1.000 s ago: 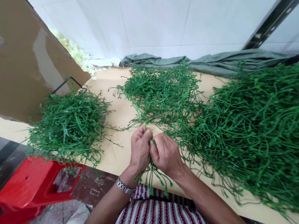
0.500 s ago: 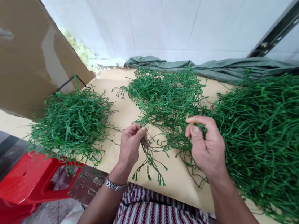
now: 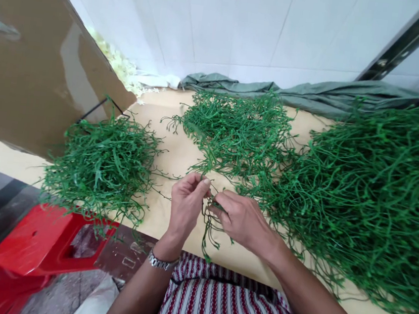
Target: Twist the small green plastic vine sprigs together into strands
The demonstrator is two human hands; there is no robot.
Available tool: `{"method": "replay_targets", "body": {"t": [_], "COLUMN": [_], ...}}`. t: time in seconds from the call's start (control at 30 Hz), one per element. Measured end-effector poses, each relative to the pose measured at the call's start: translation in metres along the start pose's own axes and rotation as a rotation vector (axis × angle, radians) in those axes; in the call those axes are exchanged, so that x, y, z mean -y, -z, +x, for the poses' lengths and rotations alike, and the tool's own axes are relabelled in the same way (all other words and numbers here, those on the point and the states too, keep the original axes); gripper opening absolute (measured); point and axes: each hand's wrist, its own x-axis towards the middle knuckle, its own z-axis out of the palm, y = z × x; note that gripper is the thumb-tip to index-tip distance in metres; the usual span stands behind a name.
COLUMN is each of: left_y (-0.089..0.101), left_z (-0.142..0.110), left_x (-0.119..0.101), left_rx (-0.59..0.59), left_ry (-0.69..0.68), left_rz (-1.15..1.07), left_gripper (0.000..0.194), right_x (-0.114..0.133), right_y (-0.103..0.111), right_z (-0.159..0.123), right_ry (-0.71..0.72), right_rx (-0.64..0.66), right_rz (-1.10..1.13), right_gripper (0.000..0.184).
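Long, pale tan, flat-topped table [image 3: 169, 154], running across the frame from left edge to lower right. Left of centre: loose heap of thin green plastic-looking stems [image 3: 103, 164], overhanging the front edge. Upper centre: flatter spread of similar green stems [image 3: 240, 125], meeting a far larger green mound [image 3: 372, 197] at right. Along the back: crumpled grey-green cloth [image 3: 308, 95]. Upper left: big brown cardboard piece [image 3: 25, 68], upright; pale yellow scraps [image 3: 119, 67] behind.

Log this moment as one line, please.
Left grip: pinching green stems | right grip: at same stems | left pile: beside cardboard
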Motion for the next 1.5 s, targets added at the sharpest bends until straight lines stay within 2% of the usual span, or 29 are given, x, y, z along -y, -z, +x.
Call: {"method": "replay_targets", "body": {"t": [0.13, 0.23, 0.37, 0.53, 0.67, 0.73, 0.8, 0.83, 0.87, 0.9, 0.93, 1.0, 1.07, 1.13, 1.27, 1.33, 1.4, 1.5], "left_y": [0.0, 0.001, 0.0, -0.005, -0.006, -0.001, 0.008, 0.012, 0.015, 0.018, 0.019, 0.02, 0.02, 0.021, 0.022, 0.02, 0.017, 0.01], "left_z": [0.001, 0.002, 0.002, 0.001, 0.003, 0.011, 0.021, 0.026, 0.03, 0.032, 0.032, 0.03, 0.027, 0.024, 0.019, 0.016, 0.013, 0.008], "left_x": [-0.005, -0.006, -0.004, -0.003, -0.005, -0.012, -0.022, -0.028, -0.033, -0.036, -0.038, -0.037, -0.033, -0.028, -0.022, -0.021, -0.019, -0.015], "left_rx": [0.053, 0.023, -0.034, -0.022, -0.003, -0.036, -0.125, -0.187, -0.177, -0.11, -0.017, 0.081, 0.075, 0.054, 0.06, 0.058, 0.055, 0.045], "left_ry": [0.226, 0.327, 0.39, 0.411, 0.411, 0.386, 0.27, 0.142, 0.017, -0.023, 0.002, 0.058, 0.08, 0.06, 0.023, 0.024, 0.008, -0.049], "left_rz": [-0.387, -0.562, -0.659, -0.679, -0.7, -0.691, -0.668, -0.643, -0.616, -0.571, -0.523, -0.47, -0.432, -0.389, -0.326, -0.313, -0.304, -0.299], "left_gripper": [0.014, 0.014, 0.014, 0.016, 0.017, 0.02, 0.026, 0.028, 0.025, 0.023, 0.022, 0.021, 0.02, 0.019, 0.017, 0.016, 0.015, 0.012], "right_x": [0.005, 0.01, 0.013, 0.01, 0.013, 0.017, 0.021, 0.021, 0.019, 0.015, 0.01, -0.002, -0.013, -0.02, -0.021, -0.019, -0.016, -0.011], "right_y": [-0.006, -0.014, -0.018, -0.015, -0.016, -0.02, -0.022, -0.02, -0.017, -0.012, -0.005, 0.012, 0.03, 0.045, 0.056, 0.051, 0.041, 0.021], "right_z": [-0.002, -0.001, 0.0, 0.0, -0.003, -0.007, -0.012, -0.013, -0.014, -0.014, -0.014, -0.013, -0.013, -0.014, -0.015, -0.013, -0.01, -0.003], "right_ry": [0.118, 0.203, 0.268, 0.293, 0.291, 0.318, 0.371, 0.397, 0.375, 0.344, 0.279, 0.197, 0.154, 0.131, 0.156, 0.175, 0.159, 0.107], "right_rx": [-0.147, -0.251, -0.312, -0.314, -0.314, -0.3, -0.28, -0.273, -0.273, -0.305, -0.296, -0.232, -0.239, -0.312, -0.417, -0.354, -0.208, 0.009], "right_rz": [-0.012, -0.026, 0.002, 0.006, -0.003, 0.04, 0.113, 0.147, 0.163, 0.162, 0.135, 0.094, 0.068, 0.027, 0.017, 0.11, 0.176, 0.127], "right_gripper": [0.017, 0.025, 0.029, 0.028, 0.025, 0.025, 0.027, 0.028, 0.031, 0.032, 0.029, 0.022, 0.019, 0.017, 0.016, 0.016, 0.017, 0.018]}}
